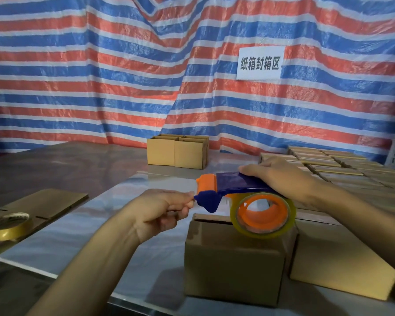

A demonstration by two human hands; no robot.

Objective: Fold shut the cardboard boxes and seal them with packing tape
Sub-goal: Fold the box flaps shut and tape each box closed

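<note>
Cardboard box (233, 254) is lying at five o'clock from my left fingers (183, 197), which are pinching the tape dispenser (233, 183) at its tip, right fingers (253, 171) gripping it.

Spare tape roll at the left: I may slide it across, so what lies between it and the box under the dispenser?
Head view: between spare tape roll and box, flat cardboard's edge, then bare pale board, crossed by the left forearm.
</note>
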